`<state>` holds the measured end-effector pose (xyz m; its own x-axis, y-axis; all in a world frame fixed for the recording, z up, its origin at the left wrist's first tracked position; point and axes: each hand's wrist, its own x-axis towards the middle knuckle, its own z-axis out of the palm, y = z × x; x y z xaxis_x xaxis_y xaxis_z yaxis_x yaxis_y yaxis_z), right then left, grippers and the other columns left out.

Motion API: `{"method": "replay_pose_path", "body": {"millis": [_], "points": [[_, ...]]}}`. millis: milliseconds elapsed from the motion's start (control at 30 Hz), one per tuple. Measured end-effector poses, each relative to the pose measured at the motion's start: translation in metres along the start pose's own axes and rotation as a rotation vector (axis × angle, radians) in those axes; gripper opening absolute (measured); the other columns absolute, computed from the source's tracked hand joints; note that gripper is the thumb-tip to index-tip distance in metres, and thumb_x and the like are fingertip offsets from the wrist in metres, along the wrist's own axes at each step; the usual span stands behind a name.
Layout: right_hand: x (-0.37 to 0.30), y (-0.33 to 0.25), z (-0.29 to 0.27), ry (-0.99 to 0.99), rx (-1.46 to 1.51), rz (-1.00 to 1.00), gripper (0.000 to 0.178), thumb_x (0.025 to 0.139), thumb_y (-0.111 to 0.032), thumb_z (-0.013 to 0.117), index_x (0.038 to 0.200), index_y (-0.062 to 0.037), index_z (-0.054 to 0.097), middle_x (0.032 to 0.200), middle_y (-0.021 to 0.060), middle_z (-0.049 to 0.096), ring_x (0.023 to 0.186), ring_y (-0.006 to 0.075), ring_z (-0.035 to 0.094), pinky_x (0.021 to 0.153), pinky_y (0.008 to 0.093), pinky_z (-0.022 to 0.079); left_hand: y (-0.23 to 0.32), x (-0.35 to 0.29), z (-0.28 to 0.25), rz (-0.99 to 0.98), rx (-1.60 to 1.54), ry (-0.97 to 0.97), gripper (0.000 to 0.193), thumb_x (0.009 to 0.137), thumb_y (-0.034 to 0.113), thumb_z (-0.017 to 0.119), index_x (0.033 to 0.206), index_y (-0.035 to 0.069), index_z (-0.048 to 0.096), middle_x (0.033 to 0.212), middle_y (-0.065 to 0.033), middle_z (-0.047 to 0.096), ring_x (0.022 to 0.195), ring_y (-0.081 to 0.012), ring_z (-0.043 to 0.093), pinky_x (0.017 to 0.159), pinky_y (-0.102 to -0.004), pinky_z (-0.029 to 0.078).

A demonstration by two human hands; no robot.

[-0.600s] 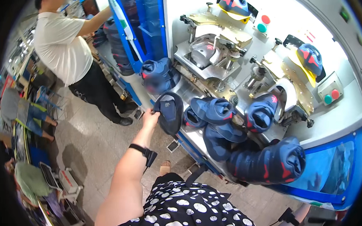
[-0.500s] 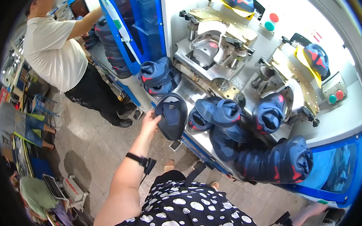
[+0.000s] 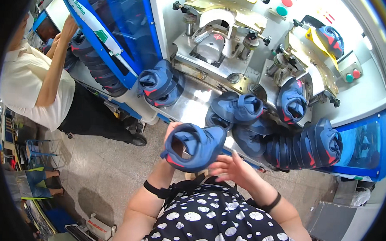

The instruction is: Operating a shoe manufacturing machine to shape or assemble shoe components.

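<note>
In front of my body, my left hand grips a navy and blue shoe upper with red trim; the fingers behind it are partly hidden. The ankle opening of this upper faces up toward me. Close to its right side is my right hand, fingers spread and holding nothing; I cannot tell whether a fingertip touches the upper. Two similar uppers are stacked on the metal ledge ahead to the left. Further right, more uppers lie piled, beside a nested row of several.
Ahead stands a machine with two metal moulding stations; one grey mould is bare. An upper sits at the right station. Green and red buttons are on the wall. A blue-framed door and a co-worker in white are at left.
The upper has turned from its underside showing to its opening facing up, and has come nearer my body. My right hand has moved in from the far lower right to beside it.
</note>
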<state>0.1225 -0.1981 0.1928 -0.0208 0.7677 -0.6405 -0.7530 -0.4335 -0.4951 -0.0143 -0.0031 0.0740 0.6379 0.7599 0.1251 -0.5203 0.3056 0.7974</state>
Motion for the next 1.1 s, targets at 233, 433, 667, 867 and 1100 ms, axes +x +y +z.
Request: {"method": "replay_pose_path", "body": {"millis": [233,433,667,867,1100], "points": [[0.052,-0.020,-0.013,-0.122,0.217,-0.246,0.022,0.097,-0.025,0.063,0.109,-0.0075,0.063,0.099,0.0006,0.071,0.084,0.0089,0.068,0.071,0.0234,0.055,0.044,-0.006,0.005,-0.055,0.343,-0.066,0.058,0.094,-0.003,0.051,0.149,0.006,0.033,0.148,-0.0147,0.044,0.121,-0.0203,0.055,0.101,-0.0325,0.046],[0.078,-0.050,-0.014,-0.035,0.123,-0.340,0.023,0.096,-0.025,0.064,0.113,-0.0095,0.063,0.101,-0.0018,0.069,0.082,0.0067,0.065,0.067,0.0202,0.053,0.088,-0.015,0.020,-0.172,0.386,-0.174,0.081,0.077,0.012,0.082,0.146,0.015,0.039,0.160,-0.0125,0.023,0.139,-0.0294,0.039,0.103,-0.0395,0.046],[0.088,-0.087,-0.005,-0.040,-0.019,-0.449,0.023,0.100,-0.024,0.059,0.114,-0.0052,0.060,0.099,0.0029,0.069,0.082,0.0117,0.066,0.072,0.0254,0.054,0.117,0.034,0.035,0.269,1.316,0.273,0.042,0.063,0.012,0.088,0.091,0.007,0.057,0.143,-0.0206,0.042,0.130,-0.0379,0.045,0.103,-0.0457,0.040],[0.108,-0.105,0.016,0.168,-0.319,-0.554,0.017,0.100,-0.019,0.058,0.103,-0.0027,0.062,0.091,0.0031,0.068,0.077,0.0071,0.059,0.070,0.0216,0.048,0.167,0.127,-0.015,0.251,1.751,0.300,0.045,0.066,0.020,0.086,0.102,0.011,0.060,0.135,-0.0197,0.047,0.117,-0.0420,0.052,0.092,-0.0458,0.047],[0.133,-0.132,0.065,0.301,-0.428,-0.618,0.011,0.098,-0.013,0.060,0.102,-0.0032,0.063,0.090,0.0019,0.067,0.078,0.0057,0.058,0.070,0.0206,0.047,0.146,0.173,-0.045,0.083,1.797,0.158,0.049,0.066,0.027,0.086,0.104,0.015,0.059,0.134,-0.0147,0.047,0.114,-0.0388,0.054,0.085,-0.0460,0.051]]}}
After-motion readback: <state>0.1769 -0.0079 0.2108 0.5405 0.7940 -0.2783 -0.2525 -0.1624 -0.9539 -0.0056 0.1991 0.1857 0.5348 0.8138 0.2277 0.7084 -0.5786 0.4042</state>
